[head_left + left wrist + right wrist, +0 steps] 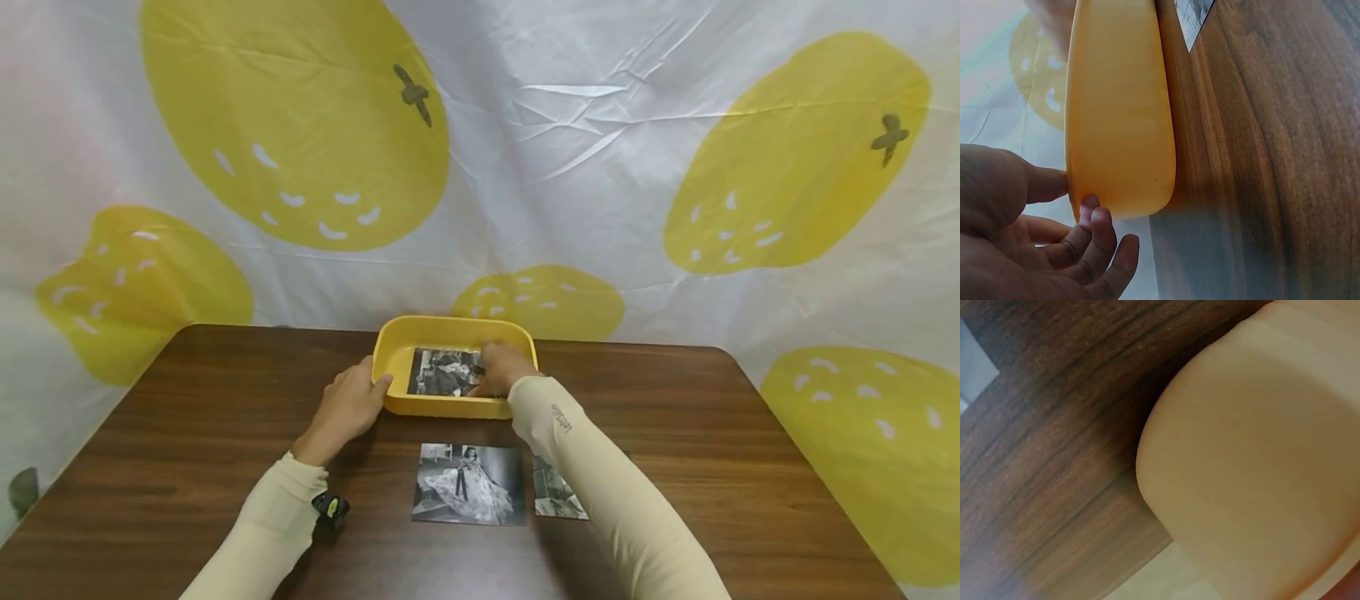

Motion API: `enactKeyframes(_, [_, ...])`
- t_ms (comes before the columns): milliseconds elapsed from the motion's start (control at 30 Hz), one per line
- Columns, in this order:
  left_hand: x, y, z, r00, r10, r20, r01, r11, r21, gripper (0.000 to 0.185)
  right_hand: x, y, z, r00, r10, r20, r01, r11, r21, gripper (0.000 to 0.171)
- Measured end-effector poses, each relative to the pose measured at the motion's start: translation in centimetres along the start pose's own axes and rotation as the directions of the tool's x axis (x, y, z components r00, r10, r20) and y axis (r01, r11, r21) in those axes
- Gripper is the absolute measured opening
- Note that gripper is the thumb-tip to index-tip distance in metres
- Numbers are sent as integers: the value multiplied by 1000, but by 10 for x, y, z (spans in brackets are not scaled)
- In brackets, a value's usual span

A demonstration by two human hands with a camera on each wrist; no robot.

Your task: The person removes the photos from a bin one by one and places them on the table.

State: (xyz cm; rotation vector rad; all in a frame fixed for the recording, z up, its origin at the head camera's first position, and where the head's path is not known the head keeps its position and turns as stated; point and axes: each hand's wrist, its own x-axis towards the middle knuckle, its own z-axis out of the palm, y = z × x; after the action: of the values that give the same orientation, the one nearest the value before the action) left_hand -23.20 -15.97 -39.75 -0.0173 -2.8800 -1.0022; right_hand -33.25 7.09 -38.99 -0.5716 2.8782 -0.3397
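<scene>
A yellow tray (pixel 450 407) with rounded corners stands near the table's far edge. At its left end my left hand (pixel 351 408) grips the rim; in the left wrist view the thumb and curled fingers of the left hand (pixel 1054 231) meet the tray wall (pixel 1119 112). My right hand (pixel 504 368) reaches into the tray's right end and holds a black-and-white photo (pixel 444 372) by its right side, some fingertips hidden. The right wrist view shows the tray's outer wall (pixel 1254 456) but not the fingers.
Nearer on the wooden table (pixel 360 542) lies a photo of a person in a wide gown (pixel 468 485). Beside it, another photo (pixel 557 490) is partly covered by my right sleeve (pixel 622 508). Behind the table hangs a white curtain (pixel 555 200) printed with yellow fruit.
</scene>
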Motion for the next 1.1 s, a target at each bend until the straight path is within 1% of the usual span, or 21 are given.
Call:
enactKeyframes(67, [0,0,0,1000,-5,6,6,1000,-3,43,-1,-1,0,1000,1,15,-1,1000,18,57])
enactKeyframes(167, [-1,2,-1,1000,-9,5,9,1000,-1,45,0,-1,-2,1000,-5,5,5,999,52,57])
enactKeyframes(267, [-1,2,-2,1000,-7,5,7,1000,4,45,1,0,-1,1000,-4,-20,5,998,60,64])
enactKeyframes(367, [-2,2,-2,1000,-2,5,2,1000,3,45,3,2,2,1000,8,-29,-7,1000,30,72])
enactKeyframes(500, [-2,1,-1,1000,11,-2,-11,1000,2,44,5,2,6,1000,13,-27,-12,1000,9,69])
enactKeyframes(600, [-2,1,0,1000,20,-11,-20,1000,4,43,6,3,7,999,17,-41,-16,999,32,72])
enactKeyframes(733, [-1,0,0,1000,20,-18,-20,1000,3,41,6,5,9,996,38,-79,-32,997,76,85])
enactKeyframes(933, [-1,0,0,1000,24,-14,-24,1000,7,39,4,4,7,987,58,-151,-52,998,40,74])
enactKeyframes(1100, [-1,-1,1,999,34,-20,-33,999,8,37,4,2,4,981,14,-194,-10,1000,20,72])
